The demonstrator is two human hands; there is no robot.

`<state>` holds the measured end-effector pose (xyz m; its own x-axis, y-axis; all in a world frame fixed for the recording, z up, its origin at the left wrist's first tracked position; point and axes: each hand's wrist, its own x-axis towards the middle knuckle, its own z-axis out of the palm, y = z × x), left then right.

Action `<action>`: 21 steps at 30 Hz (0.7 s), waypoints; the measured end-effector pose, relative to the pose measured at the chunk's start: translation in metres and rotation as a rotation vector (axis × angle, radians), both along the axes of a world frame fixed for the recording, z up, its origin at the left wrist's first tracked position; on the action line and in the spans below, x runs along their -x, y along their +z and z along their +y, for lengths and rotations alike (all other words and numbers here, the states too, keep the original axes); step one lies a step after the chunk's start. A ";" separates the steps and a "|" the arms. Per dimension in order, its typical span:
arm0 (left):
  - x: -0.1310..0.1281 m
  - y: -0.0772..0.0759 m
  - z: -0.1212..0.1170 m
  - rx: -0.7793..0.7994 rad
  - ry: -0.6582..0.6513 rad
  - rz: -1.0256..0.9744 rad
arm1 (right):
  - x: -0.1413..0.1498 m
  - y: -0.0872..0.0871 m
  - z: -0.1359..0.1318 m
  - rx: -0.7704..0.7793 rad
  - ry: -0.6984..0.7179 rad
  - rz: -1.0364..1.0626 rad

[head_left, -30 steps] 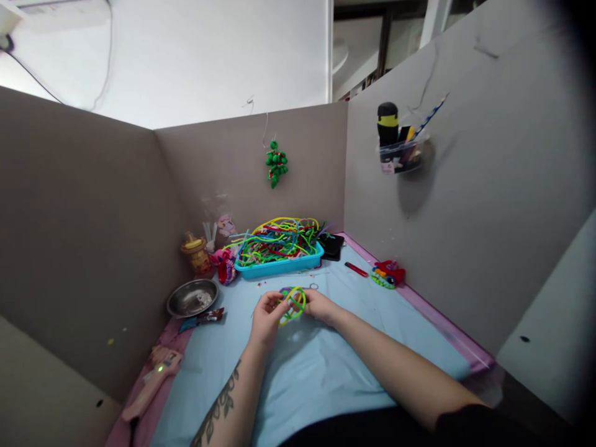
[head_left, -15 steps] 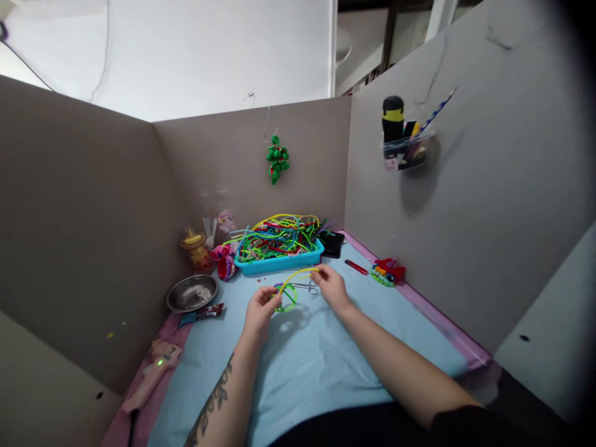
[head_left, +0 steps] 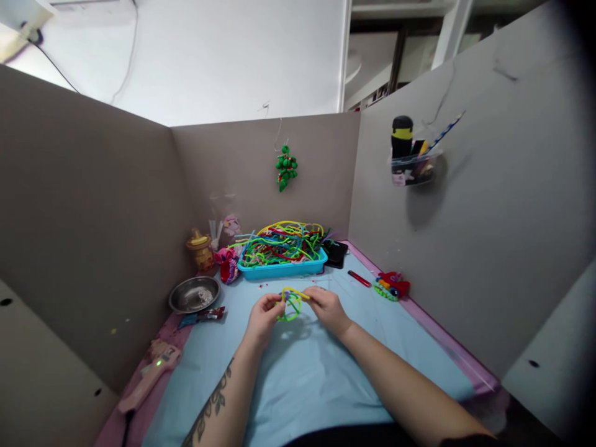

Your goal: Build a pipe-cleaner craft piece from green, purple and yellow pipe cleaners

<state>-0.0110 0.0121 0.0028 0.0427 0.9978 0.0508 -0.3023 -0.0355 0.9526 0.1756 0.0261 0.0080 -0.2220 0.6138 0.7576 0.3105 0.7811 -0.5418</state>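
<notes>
My left hand (head_left: 263, 315) pinches a small round frame of bent green pipe cleaners (head_left: 293, 316) with a purple bit at its top, just above the cloth. A yellow pipe cleaner (head_left: 297, 291) arches over the frame from near my left fingertips. Its other end is in the closed fingers of my right hand (head_left: 328, 308). Whether the yellow piece is fastened to the frame I cannot tell. Behind the hands stands a blue tray (head_left: 283, 270) heaped with loose pipe cleaners (head_left: 284, 243) of many colours.
To the left are a metal bowl (head_left: 179, 298), a crumpled wrapper (head_left: 202, 316) and a pink glue gun (head_left: 151, 379) with a green light. A red cutter (head_left: 359, 279) and a colourful craft piece (head_left: 392, 285) lie right. Grey panels (head_left: 261, 167) enclose the table.
My right hand has come lower and nearer the left, bending the yellow pipe cleaner into a tighter arch over the green frame. The scissors behind it are now hidden. The view has tilted up slightly.
</notes>
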 end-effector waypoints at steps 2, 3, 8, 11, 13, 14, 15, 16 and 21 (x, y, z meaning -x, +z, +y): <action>0.001 -0.001 0.000 -0.008 -0.015 0.013 | 0.005 -0.001 -0.002 0.088 0.052 0.004; 0.001 -0.002 0.001 -0.013 -0.019 0.018 | 0.007 -0.001 -0.003 0.151 0.063 0.029; 0.002 -0.003 0.002 -0.058 0.003 0.015 | 0.012 0.001 -0.001 0.482 0.093 0.327; 0.002 -0.001 0.000 -0.081 -0.008 0.012 | 0.014 0.001 0.003 0.610 0.163 0.446; 0.001 0.000 -0.002 -0.065 -0.044 -0.008 | 0.016 0.000 0.005 0.688 0.204 0.488; 0.001 0.001 -0.003 -0.046 -0.064 -0.029 | 0.017 -0.001 0.005 0.716 0.222 0.510; 0.001 0.002 -0.005 -0.023 -0.083 -0.057 | 0.019 -0.002 0.005 0.733 0.239 0.534; 0.002 0.003 -0.006 -0.001 -0.097 -0.089 | 0.020 -0.002 0.005 0.740 0.254 0.556; 0.003 0.006 -0.007 0.055 -0.160 -0.187 | 0.020 0.001 0.005 0.787 0.291 0.573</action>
